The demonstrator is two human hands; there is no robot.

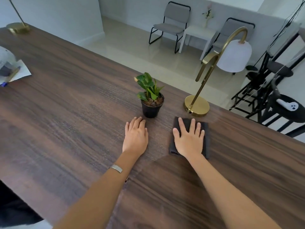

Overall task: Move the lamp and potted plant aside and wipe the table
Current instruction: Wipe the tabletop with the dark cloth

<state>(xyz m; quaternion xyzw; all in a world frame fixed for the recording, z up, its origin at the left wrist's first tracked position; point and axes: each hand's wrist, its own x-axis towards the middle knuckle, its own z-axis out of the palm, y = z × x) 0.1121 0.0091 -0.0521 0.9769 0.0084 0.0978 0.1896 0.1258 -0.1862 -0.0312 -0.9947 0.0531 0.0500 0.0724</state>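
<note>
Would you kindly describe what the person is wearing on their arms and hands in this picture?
Both forearms are bare, with no sleeves in view and no gloves. The left hand has a thin, flat silver-grey bracelet around its wrist. The right hand and its wrist carry nothing; no rings show on either hand.

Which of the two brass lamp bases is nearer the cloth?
The round base just beyond the cloth, by the potted plant; the other sits at the far left corner.

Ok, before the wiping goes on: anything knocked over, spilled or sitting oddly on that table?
Nothing stands out. The potted plant and the lamp both stand upright near the far edge of the table. The right hand lies flat on the dark cloth; the left hand rests flat on bare wood. No spill is visible.
</note>
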